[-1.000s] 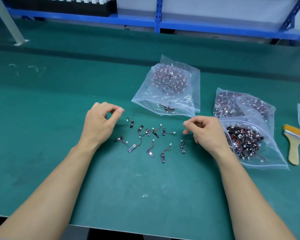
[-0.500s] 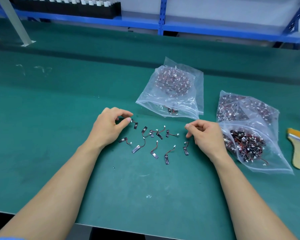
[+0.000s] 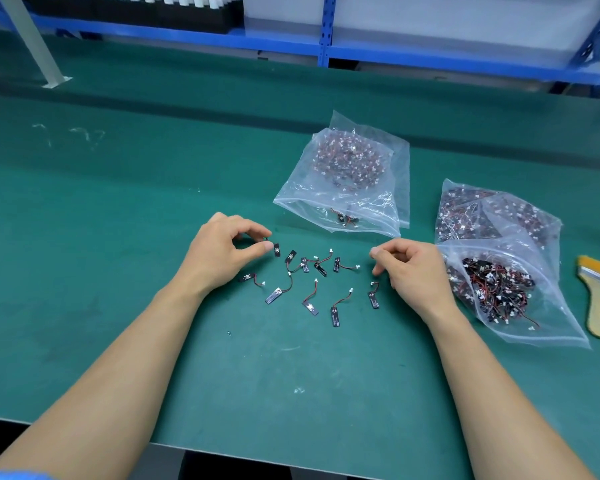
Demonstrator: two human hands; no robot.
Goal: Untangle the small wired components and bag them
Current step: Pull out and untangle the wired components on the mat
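Between my two hands, on the green mat (image 3: 118,271), the wired components (image 3: 312,271) lie spread out singly. My left hand (image 3: 222,252) is narrowed to a thumb-and-forefinger pinch at the far-left component (image 3: 276,250). It sits just right of those fingertips, long axis running near to far. Whether I grip its wire, I cannot tell. My right hand (image 3: 413,271), curled with nothing visible in it, is well apart from it. The far bag (image 3: 343,202) lies beyond, rightward.

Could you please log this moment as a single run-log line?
left hand pinching component wire | right hand curled, nothing seen held | other components loose on mat | bags lying nearby
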